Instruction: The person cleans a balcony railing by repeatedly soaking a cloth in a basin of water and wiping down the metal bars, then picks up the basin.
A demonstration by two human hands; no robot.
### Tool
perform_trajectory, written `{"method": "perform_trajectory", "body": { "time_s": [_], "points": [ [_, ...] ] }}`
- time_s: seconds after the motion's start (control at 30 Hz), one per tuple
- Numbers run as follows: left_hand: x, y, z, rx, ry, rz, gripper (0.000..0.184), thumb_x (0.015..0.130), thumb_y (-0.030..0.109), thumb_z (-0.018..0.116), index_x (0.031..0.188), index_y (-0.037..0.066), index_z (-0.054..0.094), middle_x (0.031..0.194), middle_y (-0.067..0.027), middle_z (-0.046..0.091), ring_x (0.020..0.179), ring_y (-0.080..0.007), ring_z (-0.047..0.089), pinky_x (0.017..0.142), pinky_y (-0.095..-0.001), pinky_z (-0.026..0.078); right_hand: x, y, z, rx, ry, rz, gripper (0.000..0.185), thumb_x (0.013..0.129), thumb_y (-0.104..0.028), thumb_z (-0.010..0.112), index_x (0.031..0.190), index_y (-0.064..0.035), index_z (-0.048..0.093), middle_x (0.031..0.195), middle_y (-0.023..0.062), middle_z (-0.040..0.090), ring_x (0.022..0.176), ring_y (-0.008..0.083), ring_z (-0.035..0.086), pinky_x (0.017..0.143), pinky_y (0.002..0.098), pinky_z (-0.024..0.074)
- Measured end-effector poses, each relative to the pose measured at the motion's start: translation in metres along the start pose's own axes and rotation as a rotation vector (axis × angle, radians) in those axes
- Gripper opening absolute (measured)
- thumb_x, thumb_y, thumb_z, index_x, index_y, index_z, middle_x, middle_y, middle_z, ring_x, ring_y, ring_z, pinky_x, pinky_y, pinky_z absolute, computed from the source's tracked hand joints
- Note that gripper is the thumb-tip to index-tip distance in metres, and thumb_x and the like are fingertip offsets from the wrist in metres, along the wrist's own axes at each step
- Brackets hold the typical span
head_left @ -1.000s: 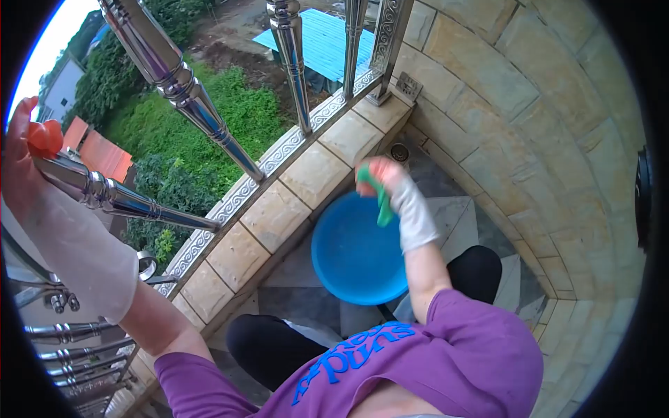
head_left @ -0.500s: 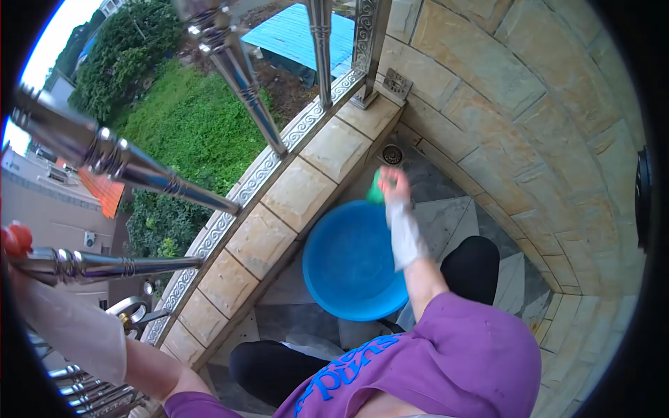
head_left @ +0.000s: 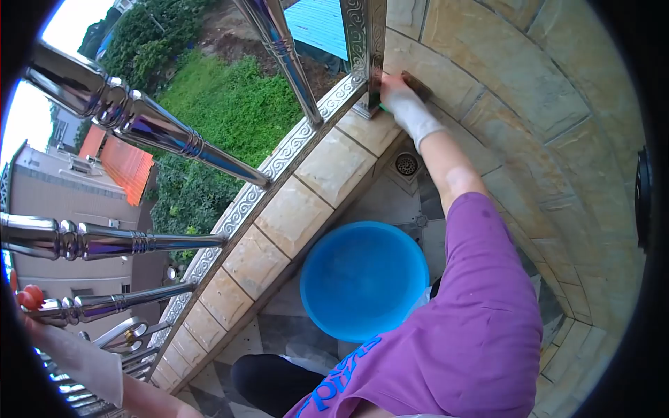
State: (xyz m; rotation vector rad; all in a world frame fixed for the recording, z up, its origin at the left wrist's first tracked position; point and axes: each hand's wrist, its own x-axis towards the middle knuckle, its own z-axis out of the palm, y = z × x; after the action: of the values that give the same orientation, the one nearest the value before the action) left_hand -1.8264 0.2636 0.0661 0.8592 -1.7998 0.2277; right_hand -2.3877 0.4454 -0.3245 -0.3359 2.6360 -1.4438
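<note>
My right hand (head_left: 396, 89) reaches to the corner, against the foot of the patterned metal post (head_left: 364, 42). Its fingers are closed on a small green cleaning pad or cloth (head_left: 384, 107), of which only a sliver shows. Far to the left, at the edge of view, my left hand (head_left: 31, 322) is by a shiny metal baluster (head_left: 118, 304). Something red (head_left: 30, 297) shows at that hand; its fingers are not clear. Pale sleeve covers wrap both forearms. Below me a round blue basin (head_left: 366, 279) stands on the floor.
A tiled ledge (head_left: 293, 216) carries the metal railing with several balusters. Beside the right arm rises a stone-tiled wall (head_left: 516, 90), with a small metal plate (head_left: 417, 85) near its foot. A floor drain (head_left: 406, 164) lies behind the basin. Grass and buildings are outside.
My right hand has moved from above the basin's rim up to the post's foot in the corner, carrying the green piece. The left hand sits lower in view, and the view has shifted.
</note>
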Motion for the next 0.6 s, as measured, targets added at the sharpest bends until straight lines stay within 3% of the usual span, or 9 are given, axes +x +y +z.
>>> {"method": "perform_trajectory", "body": {
  "time_s": [0.03, 0.1, 0.2, 0.3, 0.33, 0.43, 0.5, 0.53, 0.6],
  "points": [
    [0.001, -0.002, 0.000, 0.010, 0.011, 0.006, 0.064, 0.094, 0.063, 0.032, 0.125, 0.014, 0.057, 0.120, -0.0058, 0.059, 0.109, -0.0174, 0.054, 0.101, -0.0373, 0.038, -0.011, 0.006, 0.003, -0.176, 0.056, 0.031, 0.025, 0.093, -0.024, 0.048, 0.096, -0.0110, 0.070, 0.094, 0.0101, 0.070, 0.095, 0.0248, 0.066, 0.082, 0.0386, 0.0514],
    [0.003, -0.006, -0.001, 0.032, 0.034, 0.019, 0.058, 0.096, 0.058, 0.031, 0.124, 0.016, 0.059, 0.121, -0.0049, 0.060, 0.109, -0.0166, 0.055, 0.099, -0.0387, 0.043, -0.031, 0.010, -0.011, -0.875, -0.071, -0.123, 0.028, 0.094, -0.025, 0.046, 0.110, -0.0135, 0.066, 0.120, 0.0152, 0.062, 0.107, 0.0316, 0.062, 0.090, 0.0404, 0.0513],
    [0.008, -0.014, 0.001, -0.148, 0.030, -0.073, 0.056, 0.095, 0.057, 0.034, 0.122, 0.016, 0.060, 0.124, -0.0056, 0.059, 0.107, -0.0153, 0.057, 0.092, -0.0392, 0.049, -0.044, 0.012, -0.035, -0.833, -0.225, -0.254, 0.026, 0.093, -0.022, 0.046, 0.105, -0.0100, 0.065, 0.109, 0.0168, 0.066, 0.101, 0.0338, 0.063, 0.086, 0.0407, 0.0502],
    [0.006, -0.009, 0.003, -0.193, 0.041, -0.147, 0.054, 0.095, 0.057, 0.036, 0.122, 0.017, 0.060, 0.124, -0.0065, 0.059, 0.105, -0.0146, 0.058, 0.089, -0.0403, 0.052, -0.034, -0.022, -0.054, -0.697, -0.234, -0.180, 0.026, 0.092, -0.018, 0.045, 0.105, -0.0079, 0.065, 0.113, 0.0162, 0.065, 0.105, 0.0335, 0.061, 0.089, 0.0401, 0.0490],
    [0.004, -0.003, 0.003, -0.190, 0.051, -0.191, 0.054, 0.095, 0.057, 0.036, 0.122, 0.017, 0.060, 0.123, -0.0069, 0.059, 0.104, -0.0145, 0.058, 0.089, -0.0404, 0.052, -0.025, -0.025, -0.047, -0.339, -0.082, -0.153, 0.025, 0.090, -0.011, 0.046, 0.106, -0.0068, 0.065, 0.111, 0.0179, 0.065, 0.106, 0.0317, 0.061, 0.090, 0.0380, 0.0483],
    [-0.004, 0.017, 0.004, -0.141, 0.047, -0.254, 0.054, 0.094, 0.056, 0.038, 0.122, 0.016, 0.060, 0.118, -0.0090, 0.060, 0.102, -0.0156, 0.058, 0.092, -0.0395, 0.049, 0.023, -0.013, -0.020, -0.169, 0.099, -0.565, 0.030, 0.088, -0.007, 0.047, 0.110, -0.0112, 0.066, 0.116, 0.0138, 0.064, 0.104, 0.0275, 0.063, 0.092, 0.0334, 0.0485],
    [-0.004, 0.003, 0.000, -0.086, 0.004, -0.090, 0.052, 0.094, 0.054, 0.040, 0.122, 0.015, 0.060, 0.114, -0.0109, 0.060, 0.102, -0.0176, 0.059, 0.094, -0.0392, 0.047, 0.120, 0.071, 0.047, 0.242, -0.371, -0.489, 0.027, 0.088, -0.011, 0.051, 0.111, -0.0083, 0.066, 0.116, 0.0109, 0.065, 0.105, 0.0233, 0.062, 0.091, 0.0316, 0.0477],
    [-0.007, 0.005, 0.003, -0.140, 0.064, -0.075, 0.047, 0.093, 0.050, 0.042, 0.116, 0.013, 0.060, 0.106, -0.0091, 0.057, 0.093, -0.0173, 0.055, 0.087, -0.0379, 0.046, 0.136, 0.080, 0.061, 0.706, -0.530, -0.348, 0.024, 0.088, -0.012, 0.054, 0.109, -0.0062, 0.066, 0.113, 0.0102, 0.066, 0.105, 0.0206, 0.062, 0.090, 0.0319, 0.0476],
    [-0.009, 0.013, 0.011, -0.232, 0.124, -0.040, 0.038, 0.090, 0.042, 0.046, 0.103, 0.009, 0.059, 0.089, -0.0057, 0.050, 0.076, -0.0167, 0.047, 0.074, -0.0352, 0.044, 0.064, 0.016, 0.022, 0.270, -0.424, -0.300, 0.025, 0.089, -0.014, 0.055, 0.110, -0.0067, 0.066, 0.111, 0.0133, 0.067, 0.105, 0.0222, 0.062, 0.089, 0.0339, 0.0474]
  ]
}}
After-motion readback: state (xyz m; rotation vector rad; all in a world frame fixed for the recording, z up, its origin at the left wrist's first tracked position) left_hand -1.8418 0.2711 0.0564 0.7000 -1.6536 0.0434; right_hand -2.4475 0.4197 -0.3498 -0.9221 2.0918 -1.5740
